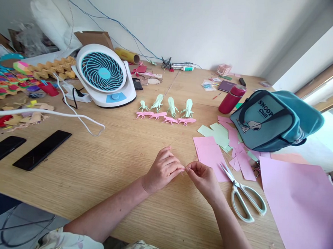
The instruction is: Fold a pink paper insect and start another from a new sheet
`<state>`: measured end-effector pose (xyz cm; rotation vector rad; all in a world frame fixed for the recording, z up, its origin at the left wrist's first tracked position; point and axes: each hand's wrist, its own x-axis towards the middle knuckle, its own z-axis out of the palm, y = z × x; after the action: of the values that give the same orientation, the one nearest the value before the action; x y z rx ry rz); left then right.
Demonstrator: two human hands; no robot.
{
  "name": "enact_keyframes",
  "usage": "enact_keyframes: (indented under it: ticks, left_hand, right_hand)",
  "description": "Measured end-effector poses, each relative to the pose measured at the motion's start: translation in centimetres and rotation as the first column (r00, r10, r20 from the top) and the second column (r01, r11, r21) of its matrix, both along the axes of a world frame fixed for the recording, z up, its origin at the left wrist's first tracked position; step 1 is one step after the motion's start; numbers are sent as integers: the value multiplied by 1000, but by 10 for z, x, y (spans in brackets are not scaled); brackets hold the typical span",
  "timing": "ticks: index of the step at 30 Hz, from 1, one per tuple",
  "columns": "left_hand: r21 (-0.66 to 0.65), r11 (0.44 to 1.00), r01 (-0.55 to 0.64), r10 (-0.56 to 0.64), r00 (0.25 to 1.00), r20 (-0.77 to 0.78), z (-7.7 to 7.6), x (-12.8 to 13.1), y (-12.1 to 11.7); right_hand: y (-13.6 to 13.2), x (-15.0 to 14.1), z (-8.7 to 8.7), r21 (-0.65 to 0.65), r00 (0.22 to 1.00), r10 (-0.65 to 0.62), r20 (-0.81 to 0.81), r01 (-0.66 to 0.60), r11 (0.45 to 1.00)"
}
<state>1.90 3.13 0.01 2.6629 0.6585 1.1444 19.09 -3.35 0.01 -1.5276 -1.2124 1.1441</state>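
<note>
My left hand point(163, 169) and my right hand point(203, 178) rest on the wooden table point(119, 163) with their fingertips meeting in a pinch. Whatever is held between them is too small or hidden to name. Just right of my right hand lie white-handled scissors point(242, 195) on a pink paper sheet point(211, 155). Further back stands a row of folded green paper figures point(167, 105) with pink folded pieces point(167, 118) in front of them.
A white and blue desk fan point(103, 75) with a white cable stands back left. Two black phones point(23, 151) lie at the left. A blue Snoopy bag point(274, 119), a red bottle point(231, 99), paper scraps and a large pink sheet point(299, 207) fill the right.
</note>
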Motion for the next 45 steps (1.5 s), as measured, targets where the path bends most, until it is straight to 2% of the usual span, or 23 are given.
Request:
enact_keyframes:
  ticks: [7, 16, 29, 45]
  left_hand:
    - [10, 1000, 15, -15, 1000, -12, -3, 1, -1]
    - [-57, 998, 24, -22, 999, 24, -4, 2, 0]
    - [-34, 999, 28, -28, 1000, -2, -3, 2, -1]
    - [5, 1000, 9, -9, 1000, -7, -2, 3, -3]
  right_hand:
    - [0, -3, -2, 34, 997, -11, 73, 8, 999]
    - [-1, -5, -4, 48, 993, -38, 115, 33, 998]
    - [1, 1, -1, -124, 986, -21, -165, 1, 992]
    - [2, -1, -5, -168, 957, -104, -272, 59, 984]
